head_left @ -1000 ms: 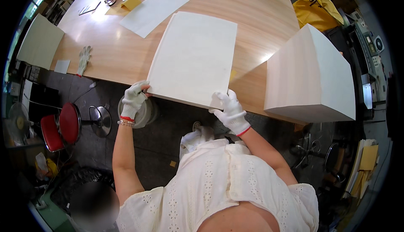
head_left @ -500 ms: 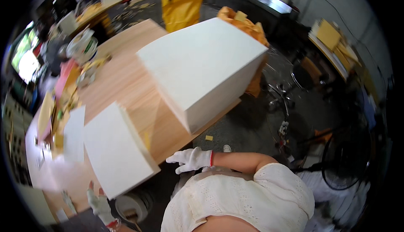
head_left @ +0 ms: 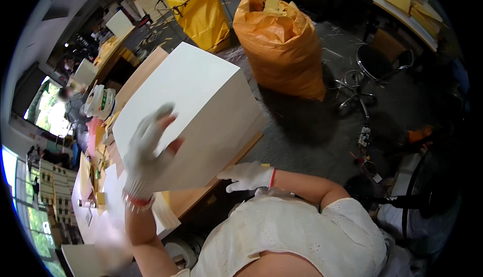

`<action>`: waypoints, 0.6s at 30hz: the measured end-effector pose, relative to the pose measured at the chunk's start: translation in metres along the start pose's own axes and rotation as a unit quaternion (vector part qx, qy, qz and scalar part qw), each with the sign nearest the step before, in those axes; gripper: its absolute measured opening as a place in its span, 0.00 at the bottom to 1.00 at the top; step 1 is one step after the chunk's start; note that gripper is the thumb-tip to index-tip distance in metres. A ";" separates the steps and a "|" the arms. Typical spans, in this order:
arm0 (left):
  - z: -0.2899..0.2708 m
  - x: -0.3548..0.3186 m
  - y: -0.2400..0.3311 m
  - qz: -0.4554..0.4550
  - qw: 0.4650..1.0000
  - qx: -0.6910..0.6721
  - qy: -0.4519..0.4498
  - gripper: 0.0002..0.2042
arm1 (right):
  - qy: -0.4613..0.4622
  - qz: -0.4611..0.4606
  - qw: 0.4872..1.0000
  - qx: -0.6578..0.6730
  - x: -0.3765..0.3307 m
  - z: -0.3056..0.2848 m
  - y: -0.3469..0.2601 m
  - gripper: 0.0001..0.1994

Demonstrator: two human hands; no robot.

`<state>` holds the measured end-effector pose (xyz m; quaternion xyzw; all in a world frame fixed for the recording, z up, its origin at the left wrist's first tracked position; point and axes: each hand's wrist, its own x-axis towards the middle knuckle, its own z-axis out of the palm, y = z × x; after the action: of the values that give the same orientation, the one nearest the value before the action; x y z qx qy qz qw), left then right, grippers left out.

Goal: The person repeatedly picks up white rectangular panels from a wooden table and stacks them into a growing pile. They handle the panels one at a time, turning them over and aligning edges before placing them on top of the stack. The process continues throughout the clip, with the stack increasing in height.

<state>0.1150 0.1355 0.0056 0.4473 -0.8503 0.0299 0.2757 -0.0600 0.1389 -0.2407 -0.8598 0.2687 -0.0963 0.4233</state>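
A tall stack of white sheets (head_left: 221,121) stands on the wooden table (head_left: 193,204). My left hand (head_left: 148,149), in a white knit glove with bare fingertips, is raised in front of the stack's near left side. Its fingers and thumb are spread, slightly blurred, with nothing between them; whether it touches the sheets I cannot tell. By the table's front edge, below the stack, my right hand (head_left: 249,176) is stretched out in a white glove with a red cuff, holding nothing. A lower white stack (head_left: 163,216) lies partly hidden behind my left forearm.
An orange sack (head_left: 282,51) full of scraps and a yellow bag (head_left: 201,18) stand beyond the table. To the right are a wheeled chair (head_left: 380,66) and a fan (head_left: 422,196). A white bucket (head_left: 100,101) and paper scraps line the table's far left.
My left hand has risen from beside the lower stack, moving up and right to the tall stack. My right hand stays near the table edge. The view has shifted.
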 end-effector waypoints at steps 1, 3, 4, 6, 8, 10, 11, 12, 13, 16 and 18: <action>0.023 0.026 0.005 0.017 1.000 0.017 -0.007 0.21 | -0.002 -0.002 1.000 0.018 -0.009 -0.012 0.007 0.24; 0.054 0.062 0.008 0.024 0.998 0.057 -0.021 0.19 | -0.015 -0.008 1.000 0.014 -0.018 -0.028 0.014 0.23; 0.072 0.078 0.004 0.019 0.997 0.069 -0.028 0.18 | -0.019 -0.005 1.000 0.012 -0.022 -0.037 0.018 0.23; 0.089 0.094 -0.001 -0.013 0.995 0.080 -0.063 0.18 | -0.020 -0.008 1.000 -0.001 -0.030 -0.056 0.023 0.20; 0.095 0.100 -0.007 -0.075 0.987 0.079 -0.119 0.18 | 0.001 -0.040 0.999 0.017 -0.038 -0.062 0.037 0.20; 0.095 0.102 -0.012 -0.067 0.992 -0.015 -0.106 0.18 | 0.009 -0.033 0.999 0.035 -0.039 -0.061 0.048 0.23; 0.095 0.101 -0.014 -0.043 0.994 -0.012 -0.101 0.17 | 0.015 -0.034 0.998 0.049 -0.042 -0.062 0.051 0.24; 0.095 0.100 -0.016 -0.018 0.995 -0.009 -0.097 0.17 | 0.022 -0.035 0.997 0.063 -0.044 -0.063 0.054 0.25; 0.094 0.099 -0.015 -0.048 0.994 -0.033 -0.098 0.17 | 0.022 -0.039 0.997 0.063 -0.043 -0.061 0.056 0.26; 0.095 0.102 -0.012 -0.102 0.987 -0.076 -0.101 0.17 | 0.028 -0.046 0.997 0.052 -0.042 -0.062 0.064 0.27; 0.091 0.102 -0.009 -0.108 0.986 -0.058 -0.114 0.16 | 0.032 -0.056 0.997 0.039 -0.042 -0.066 0.064 0.26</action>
<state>0.0360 0.0273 -0.0226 0.5197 -0.8234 -0.1007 0.2042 -0.1451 0.0850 -0.2462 -0.8530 0.2293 -0.1578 0.4415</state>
